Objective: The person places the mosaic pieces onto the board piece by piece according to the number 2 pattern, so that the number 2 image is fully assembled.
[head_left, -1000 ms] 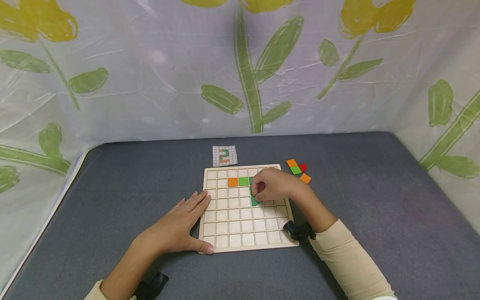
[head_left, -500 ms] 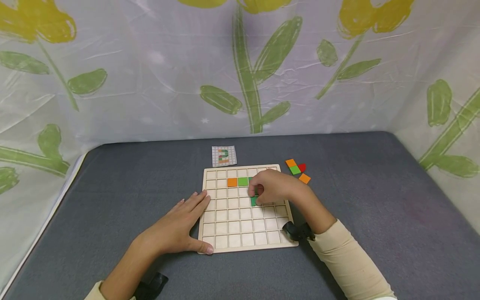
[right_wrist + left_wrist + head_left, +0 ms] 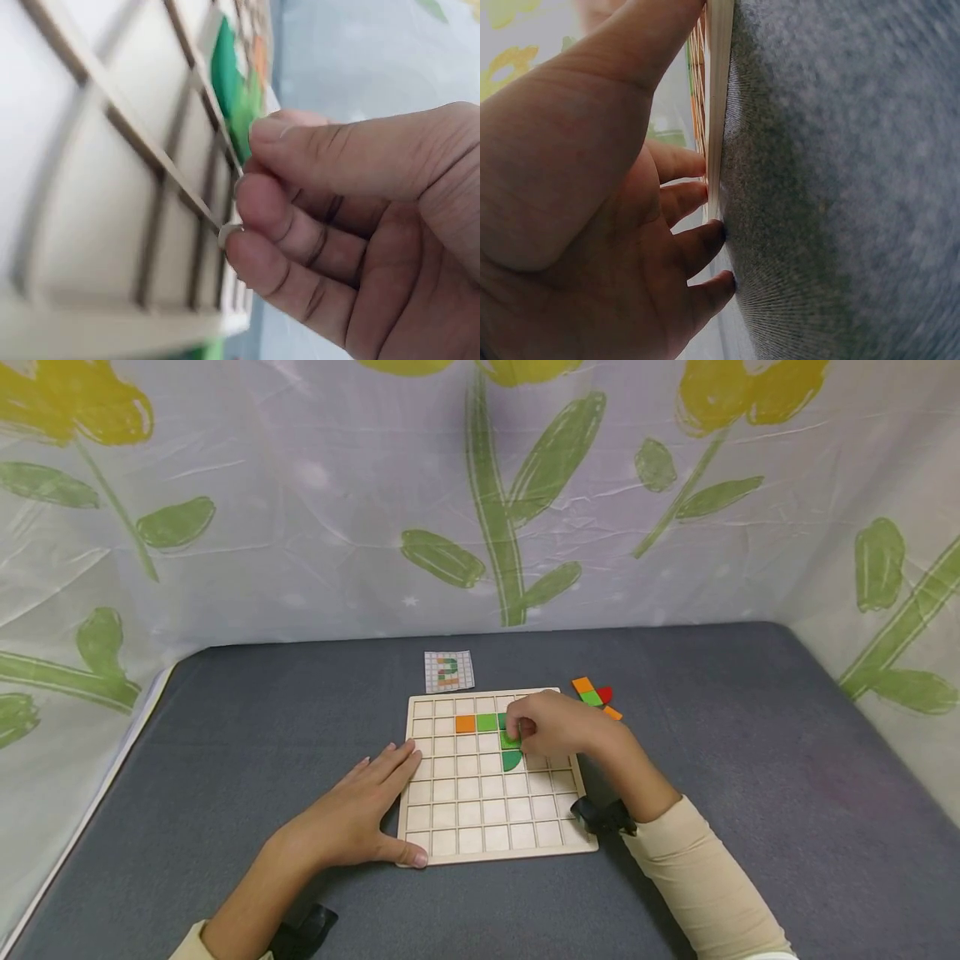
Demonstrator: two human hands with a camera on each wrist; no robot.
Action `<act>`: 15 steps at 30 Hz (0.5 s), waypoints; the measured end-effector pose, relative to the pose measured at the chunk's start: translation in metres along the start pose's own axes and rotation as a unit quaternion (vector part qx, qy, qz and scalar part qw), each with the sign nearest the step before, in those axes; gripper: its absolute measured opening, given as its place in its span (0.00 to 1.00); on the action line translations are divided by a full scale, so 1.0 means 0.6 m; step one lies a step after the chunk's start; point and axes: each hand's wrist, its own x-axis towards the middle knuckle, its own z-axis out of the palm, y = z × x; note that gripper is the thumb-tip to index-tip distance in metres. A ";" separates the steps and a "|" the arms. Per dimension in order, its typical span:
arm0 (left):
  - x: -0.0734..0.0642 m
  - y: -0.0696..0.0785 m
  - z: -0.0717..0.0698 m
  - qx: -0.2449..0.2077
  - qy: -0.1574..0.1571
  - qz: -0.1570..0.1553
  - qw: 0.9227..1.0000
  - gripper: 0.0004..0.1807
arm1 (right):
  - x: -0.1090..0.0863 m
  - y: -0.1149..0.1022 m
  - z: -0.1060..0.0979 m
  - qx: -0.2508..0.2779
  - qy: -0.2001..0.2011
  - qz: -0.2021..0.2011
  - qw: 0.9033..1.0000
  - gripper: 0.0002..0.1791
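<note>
A pale wooden grid board (image 3: pixel 480 814) lies on the table. My left hand (image 3: pixel 356 814) rests at its left edge, fingers spread, thumb by the near left corner; the left wrist view shows fingertips against the board's side. Over the upper right cells is my right hand (image 3: pixel 558 724), fingers loosely curled and no piece visible between them. Beside its fingertips sit a light green tile (image 3: pixel 509 741) and a dark green rounded tile (image 3: pixel 512 761). An orange square tile (image 3: pixel 465 723) and a green square tile (image 3: pixel 487 722) lie in the row above. Another dark green tile (image 3: pixel 502 722) is partly hidden by the hand.
Behind the board lies a small printed pattern card (image 3: pixel 449 672). Off its far right corner are loose pieces: an orange tile (image 3: pixel 582 685), a green tile (image 3: pixel 592 698), a red piece (image 3: pixel 605 694) and another orange tile (image 3: pixel 612 713). A flowered curtain (image 3: pixel 337 527) stands behind the table.
My right hand has drawn slightly right and up from the green tiles, so the rounded dark green tile and the light green one above it show more fully. My left hand stays put.
</note>
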 end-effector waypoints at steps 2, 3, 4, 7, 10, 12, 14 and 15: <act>0.000 0.001 0.000 -0.001 0.000 0.000 1.000 0.70 | -0.009 0.007 -0.014 -0.010 0.024 0.009 1.000 0.08; 0.000 0.001 0.000 -0.002 0.000 0.000 1.000 0.70 | -0.015 0.011 -0.022 -0.016 0.037 0.014 0.999 0.09; 0.000 0.001 0.000 -0.002 0.000 0.000 1.000 0.70 | -0.021 0.016 -0.029 -0.016 0.048 0.027 0.998 0.10; 0.000 0.002 -0.001 -0.003 0.000 0.001 1.000 0.70 | -0.040 0.034 -0.051 -0.020 0.074 0.080 0.994 0.12; 0.000 0.001 -0.001 -0.003 -0.002 0.000 1.000 0.70 | -0.055 0.053 -0.066 -0.019 0.075 0.137 0.988 0.12; 0.000 0.001 0.000 -0.003 -0.004 -0.001 1.000 0.70 | -0.061 0.062 -0.072 -0.027 0.060 0.162 0.985 0.10; 0.001 0.000 0.000 -0.004 -0.005 -0.003 1.000 0.70 | -0.063 0.069 -0.074 -0.029 0.038 0.179 0.983 0.10; 0.001 0.000 0.000 -0.004 -0.005 -0.003 1.000 0.70 | -0.062 0.072 -0.073 -0.031 0.026 0.183 0.982 0.11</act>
